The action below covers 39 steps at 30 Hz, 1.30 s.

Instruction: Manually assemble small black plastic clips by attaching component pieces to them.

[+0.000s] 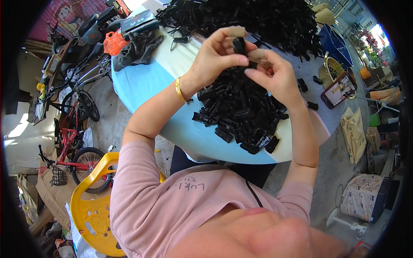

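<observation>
Head view: near one o'clock, the left hand (218, 55) is grasping a small black piece (239, 45), probably light and stiff, best taken by its edges; beside it, the right hand (276, 77) is curling, its grip impossible to tell.

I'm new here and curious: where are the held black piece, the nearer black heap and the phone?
Held black piece (239, 44): head view, its upper part.
Nearer black heap (244, 110): head view, its middle.
Phone (338, 91): head view, its screen.

1 small black part (239, 45) was held up, partly hidden, near a loose pile (241, 107) of black, blocky pieces that lay jumbled and overlapping at many angles.
</observation>
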### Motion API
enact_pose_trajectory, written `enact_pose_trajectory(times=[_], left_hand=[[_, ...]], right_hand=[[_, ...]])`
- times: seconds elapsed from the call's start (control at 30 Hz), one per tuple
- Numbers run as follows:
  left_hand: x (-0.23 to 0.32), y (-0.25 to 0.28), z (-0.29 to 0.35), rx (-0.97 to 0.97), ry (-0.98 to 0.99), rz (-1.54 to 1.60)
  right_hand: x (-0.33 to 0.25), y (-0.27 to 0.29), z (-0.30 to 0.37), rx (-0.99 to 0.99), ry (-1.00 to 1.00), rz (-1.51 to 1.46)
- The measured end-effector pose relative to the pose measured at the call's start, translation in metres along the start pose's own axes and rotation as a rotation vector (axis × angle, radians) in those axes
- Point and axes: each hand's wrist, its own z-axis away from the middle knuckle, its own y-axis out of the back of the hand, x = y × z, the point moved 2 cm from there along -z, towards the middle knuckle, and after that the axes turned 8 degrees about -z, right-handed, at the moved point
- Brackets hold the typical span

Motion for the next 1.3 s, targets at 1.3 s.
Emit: enact_pose_trajectory(times=[1.3], left_hand=[[0.043,-0.018,0.006,-0.198,0.072,-0.355]], right_hand=[[-0.002,0.018,0.003,0.067,0.041,-0.231]])
